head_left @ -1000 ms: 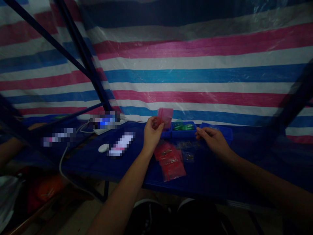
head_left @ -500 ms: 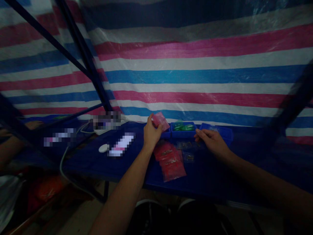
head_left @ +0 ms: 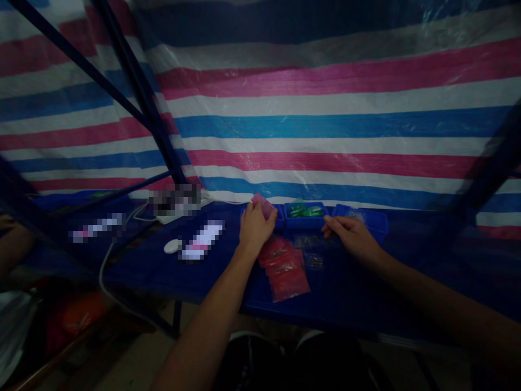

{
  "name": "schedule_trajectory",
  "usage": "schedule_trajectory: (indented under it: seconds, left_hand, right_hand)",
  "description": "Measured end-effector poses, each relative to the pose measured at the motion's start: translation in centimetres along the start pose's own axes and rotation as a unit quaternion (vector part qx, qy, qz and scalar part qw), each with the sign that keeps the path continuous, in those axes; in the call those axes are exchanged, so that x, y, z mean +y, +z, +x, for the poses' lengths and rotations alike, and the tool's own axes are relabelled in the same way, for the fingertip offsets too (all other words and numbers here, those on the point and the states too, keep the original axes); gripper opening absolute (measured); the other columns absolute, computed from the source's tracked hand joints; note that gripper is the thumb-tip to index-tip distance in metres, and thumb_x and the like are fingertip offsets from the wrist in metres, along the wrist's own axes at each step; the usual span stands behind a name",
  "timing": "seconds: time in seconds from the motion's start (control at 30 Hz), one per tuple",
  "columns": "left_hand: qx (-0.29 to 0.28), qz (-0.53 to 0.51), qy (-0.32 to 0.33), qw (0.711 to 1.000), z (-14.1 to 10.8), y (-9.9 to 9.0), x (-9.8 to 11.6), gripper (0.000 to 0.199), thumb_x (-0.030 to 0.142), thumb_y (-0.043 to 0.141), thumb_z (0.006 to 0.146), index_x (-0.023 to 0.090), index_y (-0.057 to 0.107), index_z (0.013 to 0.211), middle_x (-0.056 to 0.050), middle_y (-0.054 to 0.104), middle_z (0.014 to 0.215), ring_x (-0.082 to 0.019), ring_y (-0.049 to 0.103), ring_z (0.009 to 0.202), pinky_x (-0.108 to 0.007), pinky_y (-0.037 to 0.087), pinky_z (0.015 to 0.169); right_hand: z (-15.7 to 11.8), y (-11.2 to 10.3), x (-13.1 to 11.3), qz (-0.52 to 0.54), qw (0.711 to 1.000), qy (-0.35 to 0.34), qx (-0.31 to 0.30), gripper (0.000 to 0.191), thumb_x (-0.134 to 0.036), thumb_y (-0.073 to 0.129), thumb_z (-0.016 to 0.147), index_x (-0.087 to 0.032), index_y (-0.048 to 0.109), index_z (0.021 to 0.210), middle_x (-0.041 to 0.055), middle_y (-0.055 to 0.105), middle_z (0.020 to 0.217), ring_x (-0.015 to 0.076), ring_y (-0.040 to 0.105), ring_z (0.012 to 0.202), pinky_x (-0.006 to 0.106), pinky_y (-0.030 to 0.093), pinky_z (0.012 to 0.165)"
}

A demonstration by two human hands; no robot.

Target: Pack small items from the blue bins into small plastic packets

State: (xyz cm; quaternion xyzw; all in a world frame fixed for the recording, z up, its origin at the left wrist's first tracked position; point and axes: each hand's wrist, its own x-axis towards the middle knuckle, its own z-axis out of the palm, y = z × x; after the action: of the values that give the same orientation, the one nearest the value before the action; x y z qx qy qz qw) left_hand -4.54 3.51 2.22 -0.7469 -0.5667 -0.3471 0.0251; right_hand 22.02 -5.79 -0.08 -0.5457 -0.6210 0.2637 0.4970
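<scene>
My left hand (head_left: 256,227) is closed on a small pink plastic bag (head_left: 264,204), low over the left blue bin (head_left: 279,222). Its fingers cover part of the bag. To the right, my right hand (head_left: 352,233) hovers in front of the right blue bin (head_left: 378,221), thumb and fingertips pinched together; whatever they hold is too small to make out. Between the hands is a middle blue bin (head_left: 307,224) with green plastic bags (head_left: 306,210). Nearer me, several red plastic bags (head_left: 285,271) overlap in a pile beside small clear bags (head_left: 314,262).
A phone (head_left: 202,240), blurred out, and a white round object (head_left: 173,246) lie left on the blue table (head_left: 350,288). Behind them are a white power strip (head_left: 173,214) and cables. Blue metal posts (head_left: 140,92) and a striped sheet (head_left: 325,125) enclose the table. Another person's arm (head_left: 14,244) shows far left.
My left hand has lowered and turned over with the pink bag, toward the left bin. My right hand has barely moved. The other person's arm has shifted left.
</scene>
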Motion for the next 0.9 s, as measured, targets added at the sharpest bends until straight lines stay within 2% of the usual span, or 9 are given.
schedule_trajectory:
  seconds: [0.1, 0.23, 0.33, 0.43, 0.53, 0.6, 0.7, 0.77, 0.9]
  left_hand:
    - [-0.014, 0.037, 0.007, 0.999, -0.8, -0.6, 0.6, 0.058, 0.061, 0.043, 0.099, 0.014, 0.063, 0.127, -0.019, 0.068, 0.125, -0.034, 0.061, 0.122, -0.063, 0.02, 0.121]
    - [-0.026, 0.047, 0.013, 0.998, -1.2, -1.6, 0.9, 0.06, 0.067, 0.039, 0.098, 0.019, 0.071, 0.116, -0.015, 0.074, 0.111, -0.034, 0.063, 0.118, -0.068, 0.011, 0.121]
    - [-0.029, 0.065, 0.018, 0.997, -1.4, -2.4, 0.5, 0.063, 0.072, 0.037, 0.096, 0.023, 0.076, 0.104, -0.012, 0.076, 0.104, -0.039, 0.057, 0.127, -0.073, 0.006, 0.119]
    - [0.013, 0.09, -0.001, 0.996, -1.7, -2.8, 0.1, 0.063, 0.072, 0.039, 0.095, 0.022, 0.076, 0.106, -0.016, 0.069, 0.127, -0.044, 0.042, 0.141, -0.074, 0.009, 0.118]
    - [0.06, 0.123, -0.013, 0.991, -2.0, -2.6, -0.1, 0.061, 0.068, 0.041, 0.095, 0.018, 0.074, 0.103, -0.018, 0.048, 0.153, -0.047, 0.025, 0.15, -0.072, 0.011, 0.119]
    - [0.048, 0.127, -0.006, 0.991, -2.0, -2.3, -0.3, 0.058, 0.064, 0.039, 0.098, 0.017, 0.073, 0.102, -0.019, 0.052, 0.149, -0.045, 0.034, 0.146, -0.071, 0.012, 0.119]
    - [-0.013, 0.112, -0.001, 0.994, -1.9, -1.7, -0.6, 0.056, 0.06, 0.034, 0.101, 0.02, 0.073, 0.108, -0.015, 0.071, 0.118, -0.037, 0.061, 0.118, -0.073, 0.013, 0.118]
    - [-0.044, 0.107, 0.006, 0.993, -1.8, -1.5, -0.8, 0.056, 0.059, 0.033, 0.102, 0.022, 0.074, 0.109, -0.013, 0.074, 0.107, -0.034, 0.065, 0.107, -0.073, 0.014, 0.117]
    - [-0.05, 0.099, 0.018, 0.994, -2.0, -1.3, -0.6, 0.056, 0.059, 0.035, 0.102, 0.022, 0.077, 0.103, -0.013, 0.073, 0.111, -0.033, 0.064, 0.11, -0.072, 0.014, 0.118]
  right_hand:
    - [-0.1, 0.0, -0.1, -0.008, 1.0, -0.002, -0.006, 0.052, -0.067, 0.053, 0.093, -0.022, 0.075, 0.083, 0.0036, 0.074, 0.077, 0.0197, 0.063, 0.073, 0.032, 0.043, 0.07]
    - [-0.1, 0.1, -0.1, -0.003, 1.0, 0.0, -0.013, 0.052, -0.067, 0.054, 0.093, -0.021, 0.075, 0.082, 0.0037, 0.073, 0.076, 0.0194, 0.064, 0.072, 0.032, 0.044, 0.069]
    - [-0.1, 0.1, -0.1, -0.01, 1.0, -0.001, -0.018, 0.052, -0.067, 0.053, 0.093, -0.021, 0.075, 0.083, 0.0035, 0.073, 0.076, 0.0192, 0.064, 0.072, 0.032, 0.045, 0.068]
    - [-0.2, 0.0, -0.3, -0.038, 0.999, -0.006, -0.015, 0.051, -0.065, 0.052, 0.095, -0.022, 0.075, 0.084, 0.0032, 0.074, 0.078, 0.0199, 0.065, 0.073, 0.032, 0.045, 0.069]
    - [-0.4, 0.0, -0.4, -0.081, 0.996, -0.033, -0.026, 0.047, -0.061, 0.05, 0.097, -0.022, 0.074, 0.084, 0.0032, 0.075, 0.082, 0.0207, 0.066, 0.075, 0.033, 0.047, 0.07]
    - [-0.6, 0.2, -0.3, -0.11, 0.99, -0.07, -0.051, 0.039, -0.056, 0.054, 0.097, -0.023, 0.074, 0.091, 0.0037, 0.076, 0.09, 0.0223, 0.068, 0.082, 0.036, 0.051, 0.077]
    - [-0.9, 0.6, 0.1, -0.169, 0.967, -0.159, -0.104, 0.031, -0.047, 0.063, 0.094, -0.026, 0.072, 0.115, 0.0065, 0.074, 0.115, 0.026, 0.067, 0.107, 0.043, 0.051, 0.098]
    - [-1.1, 0.8, 0.4, -0.202, 0.945, -0.211, -0.147, 0.035, -0.042, 0.064, 0.094, -0.027, 0.069, 0.126, 0.0082, 0.069, 0.131, 0.0277, 0.061, 0.124, 0.047, 0.045, 0.109]
    - [-1.0, 1.1, 1.0, -0.225, 0.923, -0.238, -0.204, 0.037, -0.032, 0.055, 0.099, -0.029, 0.066, 0.134, 0.0073, 0.06, 0.146, 0.0264, 0.053, 0.136, 0.049, 0.041, 0.116]
